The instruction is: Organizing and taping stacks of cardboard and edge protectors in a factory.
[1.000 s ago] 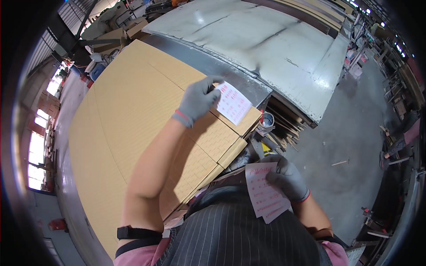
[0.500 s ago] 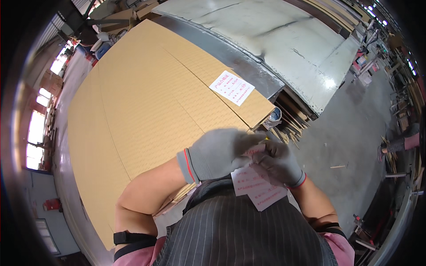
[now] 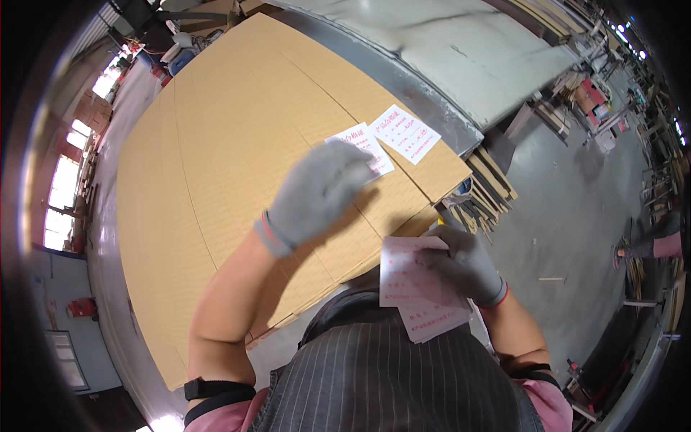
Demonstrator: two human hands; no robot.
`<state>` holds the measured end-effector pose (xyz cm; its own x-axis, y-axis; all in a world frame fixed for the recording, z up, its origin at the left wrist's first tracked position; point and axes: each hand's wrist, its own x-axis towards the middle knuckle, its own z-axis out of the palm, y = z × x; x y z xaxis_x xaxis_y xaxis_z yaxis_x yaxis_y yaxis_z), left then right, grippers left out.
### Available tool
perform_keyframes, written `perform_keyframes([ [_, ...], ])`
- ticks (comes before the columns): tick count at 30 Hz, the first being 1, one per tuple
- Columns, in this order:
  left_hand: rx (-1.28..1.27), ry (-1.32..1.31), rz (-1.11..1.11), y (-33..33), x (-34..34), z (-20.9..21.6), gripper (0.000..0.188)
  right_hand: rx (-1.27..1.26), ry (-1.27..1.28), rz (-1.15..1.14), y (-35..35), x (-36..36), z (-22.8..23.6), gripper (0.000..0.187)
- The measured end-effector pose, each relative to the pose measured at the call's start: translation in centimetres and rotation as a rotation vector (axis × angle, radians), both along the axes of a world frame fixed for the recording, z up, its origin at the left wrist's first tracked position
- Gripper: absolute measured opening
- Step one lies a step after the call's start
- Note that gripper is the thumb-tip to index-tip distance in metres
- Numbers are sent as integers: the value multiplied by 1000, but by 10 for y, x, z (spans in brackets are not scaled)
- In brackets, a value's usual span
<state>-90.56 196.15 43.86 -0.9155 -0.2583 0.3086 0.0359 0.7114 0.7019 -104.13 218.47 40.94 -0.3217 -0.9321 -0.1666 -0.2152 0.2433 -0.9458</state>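
Note:
In its grey work glove, my left hand [image 3: 317, 189] reaches out over the brown cardboard sheet [image 3: 237, 151]. Its fingers are bent over a white paper slip with red print [image 3: 380, 167], which lies at or just above the cardboard. Another such slip, a printed label [image 3: 412, 137], lies flat beside it, toward the sheet's right corner. My right hand [image 3: 469, 268], also gloved, pinches several fanned-out paper slips [image 3: 409, 288] close to my striped apron [image 3: 389, 381].
Beyond the cardboard stands a large grey metal-topped surface [image 3: 461, 54]. Strips of material [image 3: 479, 209] stick out below the sheet's right corner. Grey floor [image 3: 554, 223] runs along the right, where a person's leg [image 3: 648, 246] shows near racks.
My left hand has gone from the stack of slips forward and left over the cardboard, with one slip at its fingers. My right hand still holds the others. The view has shifted slightly.

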Motion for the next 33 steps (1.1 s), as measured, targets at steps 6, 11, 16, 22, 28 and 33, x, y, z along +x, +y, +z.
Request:
perform_keyframes([
  [6, -79, -395, -111, 24, 29, -7, 49, 38, -20, 112, -27, 15, -27, 21],
  [11, 338, -277, 291, -39, 47, -42, 40, -188, -176, 60, -21, 23, -48, 25],
  [16, -378, -20, 455, -70, 56, -60, 44, -29, 41, 263, -61, 17, -55, 18],
  [22, -141, -194, 26, -7, 82, -20, 29, 85, 57, 304, -92, 47, -41, 15],
  [28, 354, -269, 412, -61, 113, -48, 33, -54, 137, 366, -82, 46, -39, 29],
  [33, -331, -37, 482, -65, 131, -62, 28, 4, 77, 230, -91, 73, -31, 28],
])
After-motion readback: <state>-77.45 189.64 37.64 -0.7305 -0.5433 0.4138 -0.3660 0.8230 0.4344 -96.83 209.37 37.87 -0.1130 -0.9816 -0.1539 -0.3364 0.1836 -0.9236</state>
